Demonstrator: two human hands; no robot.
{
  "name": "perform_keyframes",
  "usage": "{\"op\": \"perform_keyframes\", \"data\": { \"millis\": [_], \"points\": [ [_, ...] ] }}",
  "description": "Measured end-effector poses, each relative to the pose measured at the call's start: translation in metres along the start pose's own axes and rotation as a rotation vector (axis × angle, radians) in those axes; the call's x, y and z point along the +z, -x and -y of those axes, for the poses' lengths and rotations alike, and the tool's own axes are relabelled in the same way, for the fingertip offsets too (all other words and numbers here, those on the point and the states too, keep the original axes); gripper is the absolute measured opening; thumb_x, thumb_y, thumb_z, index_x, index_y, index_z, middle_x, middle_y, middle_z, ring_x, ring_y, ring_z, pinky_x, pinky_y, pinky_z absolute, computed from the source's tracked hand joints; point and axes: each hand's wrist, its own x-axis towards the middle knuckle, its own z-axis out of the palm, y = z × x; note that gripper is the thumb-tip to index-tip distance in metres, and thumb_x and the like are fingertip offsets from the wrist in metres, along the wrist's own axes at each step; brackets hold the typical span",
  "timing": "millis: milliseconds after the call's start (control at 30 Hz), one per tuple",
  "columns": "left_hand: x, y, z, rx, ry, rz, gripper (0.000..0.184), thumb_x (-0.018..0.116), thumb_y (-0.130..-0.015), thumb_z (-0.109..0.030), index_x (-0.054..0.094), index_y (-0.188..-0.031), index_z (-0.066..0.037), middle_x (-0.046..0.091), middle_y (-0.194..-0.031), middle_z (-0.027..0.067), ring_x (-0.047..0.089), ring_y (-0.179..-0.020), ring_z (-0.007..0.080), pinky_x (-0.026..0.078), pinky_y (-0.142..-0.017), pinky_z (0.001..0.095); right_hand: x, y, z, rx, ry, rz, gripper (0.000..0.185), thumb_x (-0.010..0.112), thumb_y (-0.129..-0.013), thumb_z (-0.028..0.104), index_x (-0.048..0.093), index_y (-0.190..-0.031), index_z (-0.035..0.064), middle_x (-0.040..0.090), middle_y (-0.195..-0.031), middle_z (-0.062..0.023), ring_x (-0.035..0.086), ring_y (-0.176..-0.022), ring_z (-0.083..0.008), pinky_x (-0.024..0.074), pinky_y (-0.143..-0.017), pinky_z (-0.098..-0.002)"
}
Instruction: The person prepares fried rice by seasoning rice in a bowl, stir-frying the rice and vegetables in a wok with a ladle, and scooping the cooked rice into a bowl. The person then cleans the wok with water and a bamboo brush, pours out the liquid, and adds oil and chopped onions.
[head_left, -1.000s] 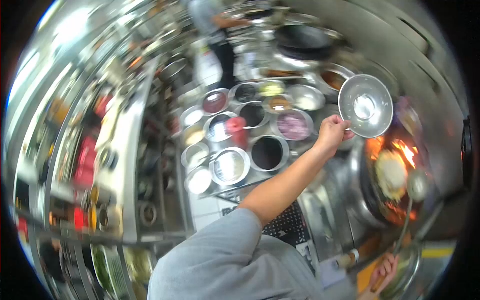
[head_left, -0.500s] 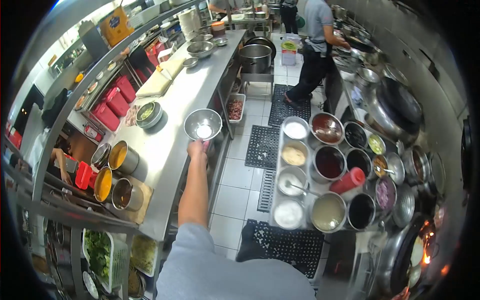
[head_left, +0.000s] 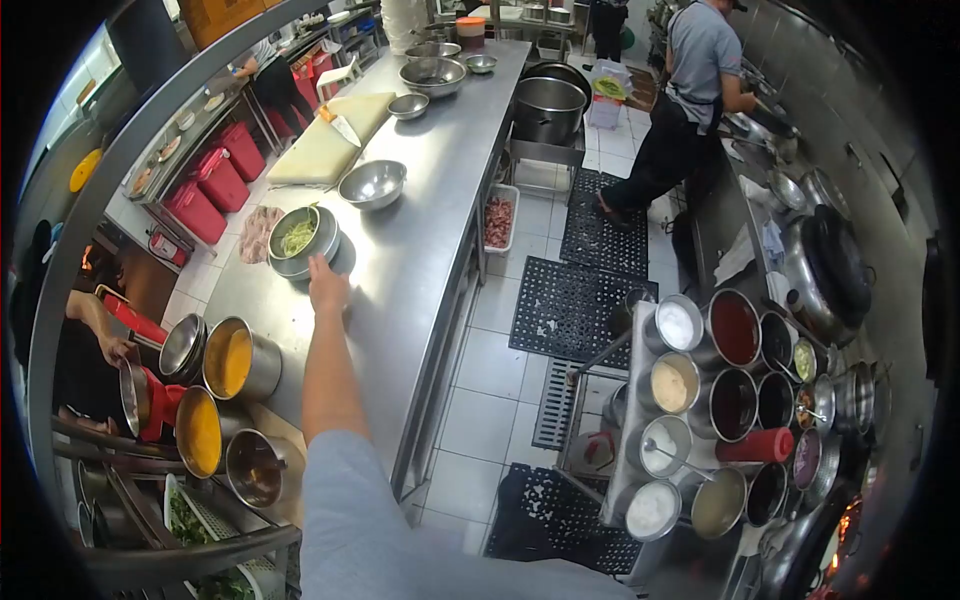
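Apparently reaching, the left hand (head_left: 328,288) is at the near rim of stacked round silver metal bowls (head_left: 284,226), pale-green shreds (head_left: 298,238) in the upper, on the long steel worktop (head_left: 405,265). I cannot tell whether it grips; the next move seemingly calls for a secure hold.

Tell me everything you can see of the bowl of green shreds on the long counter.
The bowl is round, looks like metal, and stands open side up. Pale green shreds lie inside, leaving some inner wall bare. It sits within a wider metal-looking bowl on the steel-looking counter, beside some pale pinkish pieces. The person's left hand is at the near side of the pair; whether its fingers touch this bowl is unclear.
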Motion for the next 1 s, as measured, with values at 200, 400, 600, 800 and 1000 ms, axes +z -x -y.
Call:
{"op": "perform_keyframes", "data": {
  "millis": [200,400,600,800,1000],
  "points": [
    [-0.036,0.015,0.016,0.047,-0.048,-0.003,0.041,0.066,-0.092,-0.034,0.066,-0.113,0.0,0.064,-0.112,0.0187,0.062,-0.108,0.0386,0.049,-0.095,0.0468,0.013,-0.006,0.016,-0.091,0.029,-0.063,0.038,0.059,-0.1,0.028,0.06,-0.125,0.0,0.066,-0.119,-0.0198,0.063,-0.107,-0.0308,0.0493,-0.095,-0.0475],
    [-0.077,0.08,0.044,-0.331,0.387,0.029,0.05,0.058,-0.098,-0.041,0.069,-0.091,0.007,0.072,-0.083,0.0197,0.07,-0.055,0.0259,0.055,-0.054,0.0372,0.009,-0.019,0.058,0.254,0.026,-0.192,0.031,0.054,-0.103,0.022,0.061,-0.123,0.0,0.067,-0.116,-0.0165,0.064,-0.101,-0.0256,0.0522,-0.088,-0.0395],
    [-0.083,0.077,0.077,-0.665,0.855,0.207,0.037,0.059,-0.097,-0.021,0.057,-0.114,0.011,0.069,-0.094,0.0183,0.072,-0.066,0.0262,0.055,-0.046,0.0299,0.015,-0.013,-0.024,0.413,0.136,-0.377,0.039,0.048,-0.107,0.026,0.061,-0.131,-0.0019,0.069,-0.112,-0.0162,0.066,-0.091,-0.0233,0.0546,-0.079,-0.0353],
    [-0.063,0.046,0.109,-0.349,1.261,0.288,0.037,0.057,-0.099,-0.024,0.059,-0.123,0.004,0.066,-0.109,0.0164,0.068,-0.094,0.0282,0.057,-0.078,0.0401,0.031,-0.034,-0.043,0.587,-0.187,-0.435,0.036,0.069,-0.096,0.031,0.07,-0.114,-0.0001,0.071,-0.104,-0.0128,0.068,-0.091,-0.0213,0.0547,-0.085,-0.0336],
    [-0.068,0.142,-0.101,0.119,1.08,0.42,0.03,0.059,-0.099,-0.021,0.059,-0.121,0.0,0.063,-0.108,0.0108,0.062,-0.098,0.0218,0.051,-0.086,0.0286,-0.107,-0.1,-0.024,0.601,-0.555,-1.381,0.021,0.075,-0.092,0.02,0.06,-0.092,0.005,0.061,-0.075,-0.0014,0.058,-0.065,-0.0118,0.0502,-0.058,-0.0264]
  ]
}}
